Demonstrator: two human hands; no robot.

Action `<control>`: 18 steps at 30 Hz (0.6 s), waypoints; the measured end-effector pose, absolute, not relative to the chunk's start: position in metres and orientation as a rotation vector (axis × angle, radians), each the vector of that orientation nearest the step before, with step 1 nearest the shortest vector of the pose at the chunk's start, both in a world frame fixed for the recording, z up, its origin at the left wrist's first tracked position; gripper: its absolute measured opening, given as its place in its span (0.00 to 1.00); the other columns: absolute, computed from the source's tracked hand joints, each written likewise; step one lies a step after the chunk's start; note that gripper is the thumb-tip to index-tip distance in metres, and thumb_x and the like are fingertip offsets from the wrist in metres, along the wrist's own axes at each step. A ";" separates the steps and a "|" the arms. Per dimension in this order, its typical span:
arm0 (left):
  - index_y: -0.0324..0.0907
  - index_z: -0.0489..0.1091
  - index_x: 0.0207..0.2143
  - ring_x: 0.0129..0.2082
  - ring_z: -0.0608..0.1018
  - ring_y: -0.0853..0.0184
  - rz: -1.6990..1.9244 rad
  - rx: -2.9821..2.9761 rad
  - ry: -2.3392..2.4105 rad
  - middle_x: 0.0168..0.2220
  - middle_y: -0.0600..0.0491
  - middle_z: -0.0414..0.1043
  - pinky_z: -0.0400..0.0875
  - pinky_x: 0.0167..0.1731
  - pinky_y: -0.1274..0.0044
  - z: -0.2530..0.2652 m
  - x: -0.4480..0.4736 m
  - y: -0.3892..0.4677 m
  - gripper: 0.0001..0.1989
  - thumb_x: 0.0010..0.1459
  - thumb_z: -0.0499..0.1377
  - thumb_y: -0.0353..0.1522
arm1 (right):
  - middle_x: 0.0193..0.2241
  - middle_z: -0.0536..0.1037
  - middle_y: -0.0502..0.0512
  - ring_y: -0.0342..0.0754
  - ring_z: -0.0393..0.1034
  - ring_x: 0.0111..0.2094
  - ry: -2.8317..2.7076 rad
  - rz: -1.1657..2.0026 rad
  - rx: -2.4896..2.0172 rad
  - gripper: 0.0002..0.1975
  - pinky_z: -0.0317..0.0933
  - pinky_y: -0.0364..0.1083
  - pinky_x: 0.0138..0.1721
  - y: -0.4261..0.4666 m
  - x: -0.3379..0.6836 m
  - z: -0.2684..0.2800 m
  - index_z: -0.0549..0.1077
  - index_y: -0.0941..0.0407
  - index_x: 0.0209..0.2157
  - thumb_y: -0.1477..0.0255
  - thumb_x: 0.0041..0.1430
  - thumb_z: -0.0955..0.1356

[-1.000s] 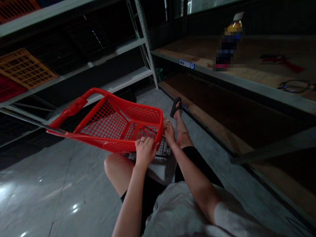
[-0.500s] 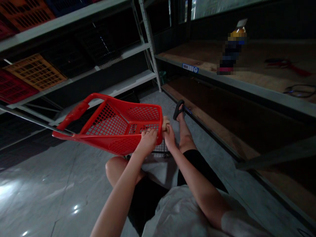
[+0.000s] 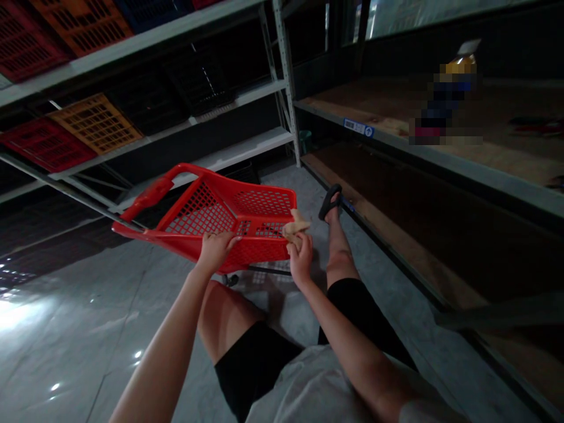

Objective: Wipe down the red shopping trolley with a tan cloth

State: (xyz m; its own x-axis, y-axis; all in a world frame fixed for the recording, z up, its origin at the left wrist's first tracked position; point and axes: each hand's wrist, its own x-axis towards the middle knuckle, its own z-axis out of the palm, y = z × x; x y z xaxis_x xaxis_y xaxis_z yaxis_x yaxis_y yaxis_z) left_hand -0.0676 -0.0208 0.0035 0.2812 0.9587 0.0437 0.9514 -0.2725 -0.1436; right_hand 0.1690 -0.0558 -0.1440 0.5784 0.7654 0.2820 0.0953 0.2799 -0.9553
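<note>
One red cart [image 3: 259, 251]: standing close ahead
Left hand [image 3: 215, 251]: curled around near rim [image 3: 264, 239]
Right hand [image 3: 300, 259]: gripping beige cloth [image 3: 296, 227] at front end
Cloth work: seemingly unfinished; shares done and left unclear

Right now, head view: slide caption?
Left hand on the near rim of a red shopping cart, right hand holding a tan cloth at its corner.

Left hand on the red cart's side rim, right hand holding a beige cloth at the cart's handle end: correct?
Wrong end: the head view shows the right hand holding the beige cloth at the end opposite the handle of the red cart. The left hand is on its side rim.
</note>
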 end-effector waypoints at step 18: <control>0.45 0.73 0.42 0.49 0.75 0.55 -0.268 -2.399 -1.776 0.47 0.47 0.80 0.59 0.47 0.64 -0.010 0.043 -0.029 0.16 0.71 0.48 0.41 | 0.36 0.71 0.53 0.54 0.68 0.42 -1.012 0.465 -1.220 0.07 0.67 0.56 0.48 -0.066 0.214 -0.174 0.69 0.50 0.33 0.67 0.50 0.68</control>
State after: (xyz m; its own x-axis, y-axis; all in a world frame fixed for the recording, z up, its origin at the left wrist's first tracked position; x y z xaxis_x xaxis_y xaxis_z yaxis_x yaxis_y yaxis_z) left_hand 0.0431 -0.0289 -0.0102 0.2852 0.9310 0.2278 0.9568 -0.2907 -0.0099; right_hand 0.2144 -0.0661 -0.1742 0.5089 0.7697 0.3854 0.2083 0.3243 -0.9227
